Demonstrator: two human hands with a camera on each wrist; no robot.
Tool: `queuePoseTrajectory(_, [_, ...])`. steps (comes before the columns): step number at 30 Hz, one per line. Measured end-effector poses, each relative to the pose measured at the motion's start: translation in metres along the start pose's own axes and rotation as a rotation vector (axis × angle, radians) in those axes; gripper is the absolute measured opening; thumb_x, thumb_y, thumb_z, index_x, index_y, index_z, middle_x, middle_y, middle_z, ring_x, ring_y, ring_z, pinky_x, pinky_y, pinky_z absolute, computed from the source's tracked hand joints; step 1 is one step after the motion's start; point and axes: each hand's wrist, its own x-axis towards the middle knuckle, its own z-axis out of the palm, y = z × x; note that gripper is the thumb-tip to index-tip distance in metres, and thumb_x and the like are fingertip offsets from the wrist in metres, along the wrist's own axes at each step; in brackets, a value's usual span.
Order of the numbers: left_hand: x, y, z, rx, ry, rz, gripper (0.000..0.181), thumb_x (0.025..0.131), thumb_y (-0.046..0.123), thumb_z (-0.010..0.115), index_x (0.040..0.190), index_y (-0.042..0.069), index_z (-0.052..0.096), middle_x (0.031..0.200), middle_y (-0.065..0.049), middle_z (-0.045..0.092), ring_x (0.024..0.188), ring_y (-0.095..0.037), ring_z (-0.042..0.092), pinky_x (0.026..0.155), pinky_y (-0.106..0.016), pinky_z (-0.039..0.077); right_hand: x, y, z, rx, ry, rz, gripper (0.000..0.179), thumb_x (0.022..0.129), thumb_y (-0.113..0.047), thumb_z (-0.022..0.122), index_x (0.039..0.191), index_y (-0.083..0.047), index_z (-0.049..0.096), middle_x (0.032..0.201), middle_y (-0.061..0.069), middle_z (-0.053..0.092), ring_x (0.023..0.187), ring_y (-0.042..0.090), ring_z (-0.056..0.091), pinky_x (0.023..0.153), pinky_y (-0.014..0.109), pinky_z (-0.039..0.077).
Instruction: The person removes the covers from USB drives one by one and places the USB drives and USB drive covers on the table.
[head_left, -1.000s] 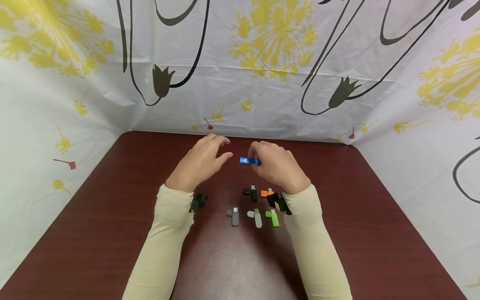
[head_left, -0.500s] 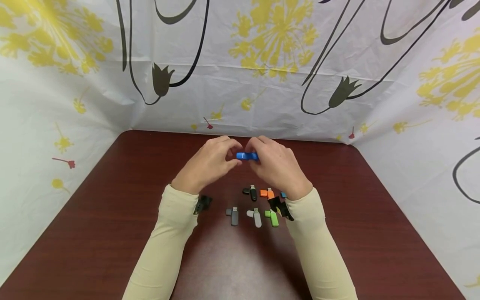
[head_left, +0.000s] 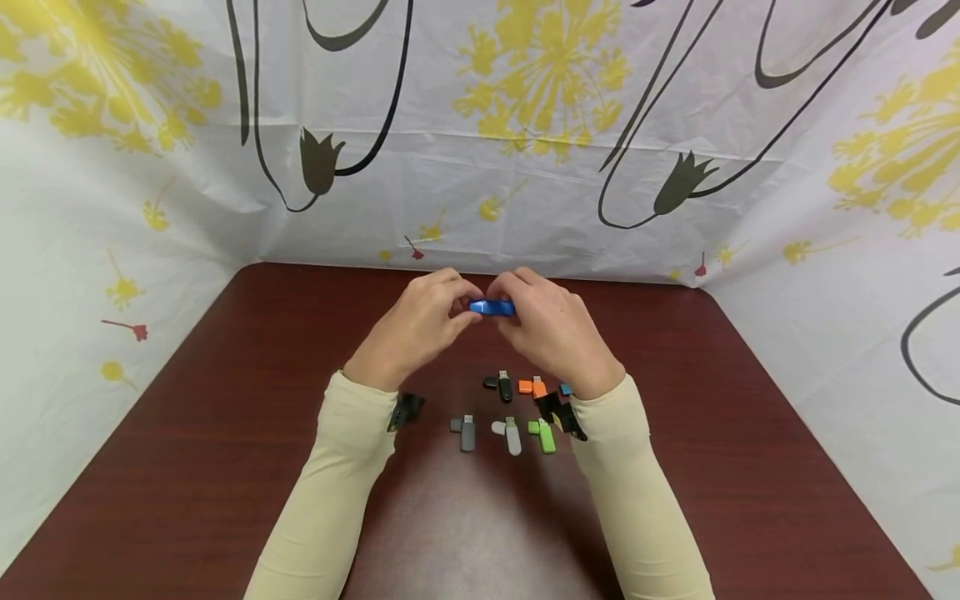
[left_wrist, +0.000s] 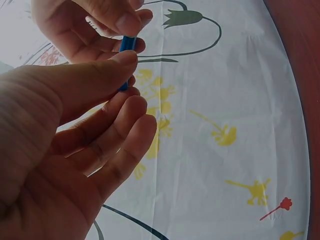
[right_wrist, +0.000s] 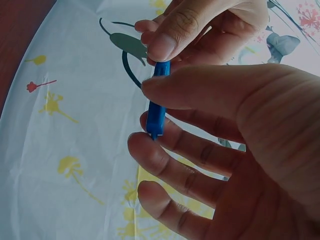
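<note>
Above the back half of the table, both hands meet on one blue USB flash drive (head_left: 491,307). My left hand (head_left: 422,323) pinches its left end between thumb and fingertips. My right hand (head_left: 552,329) pinches the other end the same way. Up close in the right wrist view, the slim blue drive (right_wrist: 156,120) runs under the right thumb, with a small loop at its lower tip. The left thumb (right_wrist: 165,46) presses its upper end there. In the left wrist view only short stretches of the blue drive (left_wrist: 128,44) show between the fingers.
Uncapped flash drives lie on the dark red table (head_left: 187,467), caps beside them: black (head_left: 505,387), orange (head_left: 539,389), grey (head_left: 468,434), white (head_left: 513,437) and green (head_left: 547,437). A blue piece (head_left: 566,389) peeks out by the right wrist. Patterned cloth (head_left: 420,183) surrounds the table's back and sides.
My left hand has come right and taken hold of the blue flash drive's left end. The right hand has brought the drive slightly left and up.
</note>
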Motion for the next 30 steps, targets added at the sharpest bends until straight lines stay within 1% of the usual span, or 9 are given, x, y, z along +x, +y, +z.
queuePoseTrajectory(5, [-0.0013,0.0005,-0.0002,0.001,0.004,0.022,0.020,0.099,0.008,0.079,0.117,-0.001,0.080,0.105,-0.012,0.070,0.093,-0.023,0.073,0.081,-0.032,0.063,0.0005,0.0002,0.0010,0.013,0.002,-0.018,0.021,0.097,-0.018,0.083,0.116,-0.013,0.075,0.110,0.003,0.070,0.090,0.022,0.069,0.077,0.043,0.062])
queuePoseTrajectory(8, [-0.0017,0.0000,0.0001,0.008,0.003,0.040,0.020,0.099,0.009,0.079,0.117,-0.002,0.080,0.106,-0.012,0.071,0.094,-0.023,0.073,0.081,-0.032,0.063,0.0007,0.0006,0.0010,0.022,0.002,-0.024,0.020,0.097,-0.019,0.084,0.115,-0.014,0.076,0.111,0.003,0.071,0.090,0.022,0.069,0.078,0.042,0.061])
queuePoseTrajectory(15, [-0.0009,-0.0023,0.0007,0.016,-0.019,0.076,0.019,0.100,0.007,0.077,0.116,-0.003,0.079,0.106,-0.012,0.072,0.093,-0.022,0.073,0.081,-0.032,0.063,0.0007,0.0025,-0.0006,0.029,-0.022,-0.041,0.019,0.098,-0.015,0.082,0.116,-0.014,0.077,0.109,0.003,0.071,0.090,0.023,0.069,0.079,0.041,0.061])
queuePoseTrajectory(22, [-0.0001,-0.0031,0.0011,0.008,-0.042,0.086,0.019,0.101,0.005,0.076,0.116,-0.005,0.079,0.107,-0.014,0.073,0.093,-0.022,0.074,0.080,-0.031,0.063,0.0001,0.0036,-0.0018,0.037,-0.048,-0.055,0.017,0.099,-0.012,0.081,0.116,-0.012,0.078,0.105,0.004,0.069,0.086,0.022,0.067,0.078,0.039,0.059])
queuePoseTrajectory(26, [0.0000,-0.0031,0.0011,0.002,-0.050,0.087,0.018,0.101,0.005,0.076,0.116,-0.004,0.079,0.107,-0.014,0.073,0.093,-0.022,0.073,0.080,-0.031,0.063,-0.0002,0.0042,-0.0021,0.049,-0.051,-0.061,0.018,0.098,-0.010,0.081,0.116,-0.012,0.078,0.106,0.004,0.070,0.088,0.022,0.068,0.082,0.039,0.060])
queuePoseTrajectory(30, [0.0008,-0.0035,0.0013,0.002,-0.045,0.101,0.018,0.101,0.006,0.076,0.116,-0.005,0.079,0.106,-0.014,0.073,0.091,-0.022,0.073,0.079,-0.030,0.063,-0.0005,0.0046,-0.0030,0.066,-0.052,-0.066,0.020,0.098,-0.010,0.081,0.117,-0.012,0.078,0.107,0.004,0.071,0.092,0.022,0.070,0.085,0.040,0.061])
